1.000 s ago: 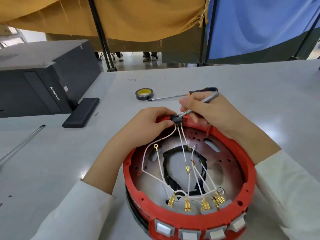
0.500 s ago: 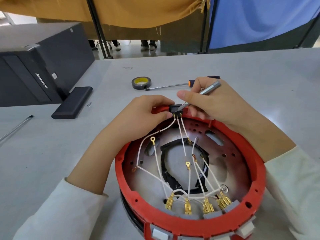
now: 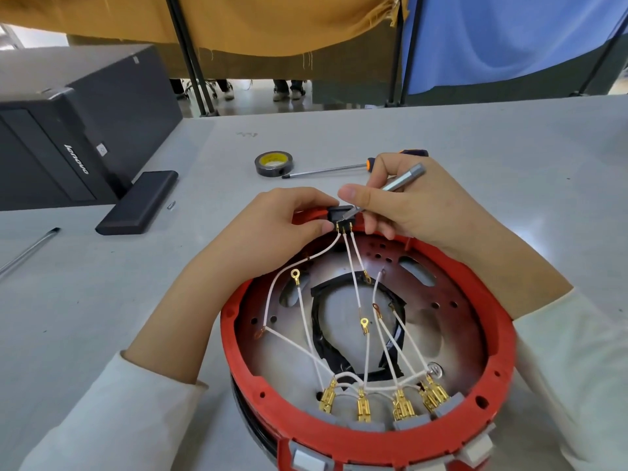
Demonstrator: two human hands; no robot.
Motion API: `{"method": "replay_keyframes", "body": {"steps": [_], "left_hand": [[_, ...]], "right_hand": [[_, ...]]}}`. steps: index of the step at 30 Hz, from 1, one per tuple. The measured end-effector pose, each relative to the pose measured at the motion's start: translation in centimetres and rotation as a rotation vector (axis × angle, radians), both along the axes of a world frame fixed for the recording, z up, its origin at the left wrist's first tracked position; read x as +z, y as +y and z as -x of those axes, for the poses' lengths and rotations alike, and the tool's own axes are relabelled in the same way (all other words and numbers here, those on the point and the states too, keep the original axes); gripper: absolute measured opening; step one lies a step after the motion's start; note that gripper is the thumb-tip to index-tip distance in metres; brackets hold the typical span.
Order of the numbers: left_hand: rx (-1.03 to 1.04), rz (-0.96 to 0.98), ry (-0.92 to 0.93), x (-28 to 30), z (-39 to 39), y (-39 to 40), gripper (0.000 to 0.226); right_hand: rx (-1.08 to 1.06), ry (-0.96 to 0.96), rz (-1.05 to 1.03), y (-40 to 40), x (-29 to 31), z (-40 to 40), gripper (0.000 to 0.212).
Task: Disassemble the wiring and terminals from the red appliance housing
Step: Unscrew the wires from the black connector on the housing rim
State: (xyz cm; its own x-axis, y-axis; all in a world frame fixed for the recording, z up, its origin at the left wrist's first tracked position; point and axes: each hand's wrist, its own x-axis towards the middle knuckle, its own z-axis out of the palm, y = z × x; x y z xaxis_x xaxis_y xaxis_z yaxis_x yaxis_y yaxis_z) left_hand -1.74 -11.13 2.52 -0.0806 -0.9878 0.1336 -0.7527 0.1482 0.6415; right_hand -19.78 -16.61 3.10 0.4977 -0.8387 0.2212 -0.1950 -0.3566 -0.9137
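Head view: red appliance housing (image 3: pixel 368 433) lies open-side up on a grey table (image 3: pixel 509 147), white wires (image 3: pixel 355 287) running to brass terminals (image 3: pixel 363 407) at its near rim. Left hand (image 3: pixel 272 229) pinches a small black switch (image 3: pixel 341 214) at the far rim. Right hand (image 3: pixel 418 205) grips a metal driver bit (image 3: pixel 401 180), tip on the switch.

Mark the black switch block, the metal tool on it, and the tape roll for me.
black switch block (image 3: pixel 339 212), head view, its top face at the housing's far rim.
metal tool (image 3: pixel 402 180), head view, mid-shaft.
tape roll (image 3: pixel 274 163), head view, its dark outer wall.
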Motion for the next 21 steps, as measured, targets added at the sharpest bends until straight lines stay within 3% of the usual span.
{"method": "replay_keyframes", "body": {"steps": [8,13,21], "left_hand": [[-0.007,-0.007,0.004,0.14,0.05,0.10,0.027],[-0.006,-0.010,0.013,0.09,0.02,0.06,0.030],[-0.006,-0.003,0.012,-0.15,-0.14,-0.06,0.031]], "right_hand": [[-0.064,0.053,0.019,-0.05,0.18,0.07,0.034],[-0.052,-0.029,-0.030,-0.01,0.35,0.18,0.031],[-0.010,0.076,0.101,0.29,-0.06,-0.20,0.027]]}}
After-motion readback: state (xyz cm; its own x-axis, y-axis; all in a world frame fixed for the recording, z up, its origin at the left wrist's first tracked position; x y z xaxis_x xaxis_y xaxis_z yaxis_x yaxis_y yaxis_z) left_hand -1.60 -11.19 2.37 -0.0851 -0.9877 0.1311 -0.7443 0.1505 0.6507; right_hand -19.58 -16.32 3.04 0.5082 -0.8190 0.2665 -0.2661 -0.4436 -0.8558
